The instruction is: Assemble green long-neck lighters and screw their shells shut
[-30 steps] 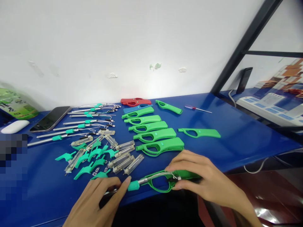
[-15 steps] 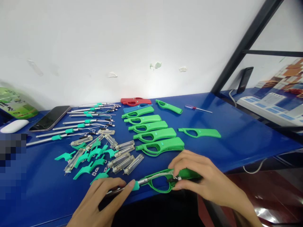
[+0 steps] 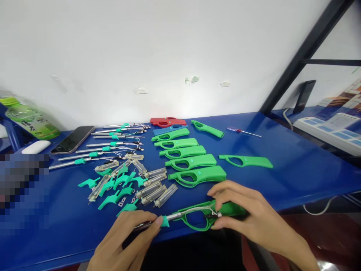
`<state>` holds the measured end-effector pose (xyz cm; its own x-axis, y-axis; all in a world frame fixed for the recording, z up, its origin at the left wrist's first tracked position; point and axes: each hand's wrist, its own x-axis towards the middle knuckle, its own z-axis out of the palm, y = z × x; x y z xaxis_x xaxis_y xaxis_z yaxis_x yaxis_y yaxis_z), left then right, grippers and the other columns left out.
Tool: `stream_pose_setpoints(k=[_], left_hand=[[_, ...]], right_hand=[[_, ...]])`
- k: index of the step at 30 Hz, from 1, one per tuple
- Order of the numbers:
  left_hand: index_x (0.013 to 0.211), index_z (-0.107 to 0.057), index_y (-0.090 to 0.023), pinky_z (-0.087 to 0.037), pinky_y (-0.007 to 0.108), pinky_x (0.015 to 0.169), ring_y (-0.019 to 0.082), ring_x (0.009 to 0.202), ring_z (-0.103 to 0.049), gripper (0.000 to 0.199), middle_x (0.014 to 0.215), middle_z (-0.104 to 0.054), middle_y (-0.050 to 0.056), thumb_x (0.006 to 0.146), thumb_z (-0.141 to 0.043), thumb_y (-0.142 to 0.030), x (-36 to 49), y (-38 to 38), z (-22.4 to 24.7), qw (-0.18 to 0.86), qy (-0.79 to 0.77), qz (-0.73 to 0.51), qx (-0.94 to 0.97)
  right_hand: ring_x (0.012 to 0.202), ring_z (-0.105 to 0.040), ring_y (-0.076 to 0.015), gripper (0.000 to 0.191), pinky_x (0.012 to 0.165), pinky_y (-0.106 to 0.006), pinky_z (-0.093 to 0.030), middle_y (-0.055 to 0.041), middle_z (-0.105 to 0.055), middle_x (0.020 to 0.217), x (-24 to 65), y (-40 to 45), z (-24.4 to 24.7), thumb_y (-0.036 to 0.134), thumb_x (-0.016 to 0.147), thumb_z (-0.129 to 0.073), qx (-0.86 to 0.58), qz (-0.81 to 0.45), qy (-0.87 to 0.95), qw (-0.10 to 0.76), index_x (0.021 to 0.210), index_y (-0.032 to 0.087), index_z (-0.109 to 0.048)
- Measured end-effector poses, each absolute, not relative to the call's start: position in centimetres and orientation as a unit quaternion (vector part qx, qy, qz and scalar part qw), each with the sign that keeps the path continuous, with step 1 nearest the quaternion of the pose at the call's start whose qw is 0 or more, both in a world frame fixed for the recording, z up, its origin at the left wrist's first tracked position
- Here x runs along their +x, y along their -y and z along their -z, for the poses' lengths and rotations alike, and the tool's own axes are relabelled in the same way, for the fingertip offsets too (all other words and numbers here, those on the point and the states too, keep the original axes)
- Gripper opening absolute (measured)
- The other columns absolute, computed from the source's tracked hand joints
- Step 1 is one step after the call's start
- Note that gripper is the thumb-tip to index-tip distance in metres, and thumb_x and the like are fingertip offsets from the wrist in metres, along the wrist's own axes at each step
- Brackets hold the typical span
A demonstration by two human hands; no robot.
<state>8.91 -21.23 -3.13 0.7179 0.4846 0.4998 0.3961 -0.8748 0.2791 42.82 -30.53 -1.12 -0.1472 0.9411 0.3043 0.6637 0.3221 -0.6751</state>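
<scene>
At lower centre, the left hand [image 3: 126, 237] pinches a silver metal rod [image 3: 173, 216] with teal collar [image 3: 165, 221]; the right hand [image 3: 254, 210] grips an open green plastic shell [image 3: 201, 229] containing white wires [image 3: 201, 208].

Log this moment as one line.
left hand: holds metal tube at teal collar | right hand: at black piece, over green shell | nearby: clear cartridges, teal triggers

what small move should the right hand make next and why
I'd probably seat the black part gently into the open green shell: it lies by the loop, between thumb and fingers of the right hand, wires along the shell, while the left hand grips the metal rod near its teal collar.
</scene>
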Motion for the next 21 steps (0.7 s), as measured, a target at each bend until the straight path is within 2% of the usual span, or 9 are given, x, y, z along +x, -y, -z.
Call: stream_pose_setpoints(k=[5,11,15,18,21], left_hand=[[0.131,-0.072,-0.028,-0.062,0.021,0.088,0.014,0.101,-0.076,0.033,0.117,-0.076,0.004,0.106,-0.058,-0.012,9.4,21.2,2.9,0.079,-0.248,-0.304,0.917],[0.126,-0.072,-0.026,-0.059,0.02,0.093,0.012,0.107,-0.072,0.031,0.118,-0.071,0.003,0.104,-0.06,-0.007,10.2,21.7,2.4,0.097,-0.262,-0.336,0.899],[0.131,-0.07,-0.028,-0.057,0.022,0.1,0.012,0.111,-0.069,0.03,0.12,-0.07,0.001,0.106,-0.061,-0.015,9.5,21.5,1.4,0.059,-0.286,-0.356,0.888],[0.125,-0.073,-0.029,-0.053,0.02,0.1,0.011,0.106,-0.068,0.023,0.115,-0.071,-0.002,0.108,-0.06,-0.021,8.1,20.8,0.6,0.014,-0.327,-0.373,0.868],[0.117,-0.076,-0.031,-0.053,0.02,0.096,0.011,0.102,-0.07,0.018,0.111,-0.073,-0.004,0.11,-0.06,-0.036,6.9,20.0,0.1,-0.007,-0.373,-0.351,0.859]], right_hand=[[0.103,-0.072,-0.018,0.019,0.091,-0.026,-0.056,-0.0006,-0.073,0.117,42.6,30.6,1.1,0.042,0.102,-0.079,-0.551,-0.152,0.736,0.363,0.099,0.028,-0.067],[0.11,-0.073,-0.0196,0.007,0.092,-0.027,-0.057,-0.0017,-0.073,0.121,42.9,30.8,1.4,0.036,0.107,-0.072,-0.546,-0.14,0.747,0.352,0.106,0.029,-0.069],[0.111,-0.073,-0.0176,0.004,0.094,-0.025,-0.056,0.0001,-0.073,0.119,42.9,30.8,1.6,0.034,0.108,-0.071,-0.546,-0.133,0.748,0.354,0.107,0.031,-0.069],[0.109,-0.074,-0.0168,0.007,0.092,-0.023,-0.057,0.0014,-0.074,0.117,42.9,30.7,1.6,0.038,0.107,-0.073,-0.549,-0.133,0.743,0.36,0.106,0.032,-0.071],[0.106,-0.074,-0.0157,0.007,0.092,-0.022,-0.057,0.0025,-0.074,0.116,42.8,30.7,1.6,0.039,0.106,-0.074,-0.549,-0.135,0.738,0.369,0.107,0.033,-0.072]])
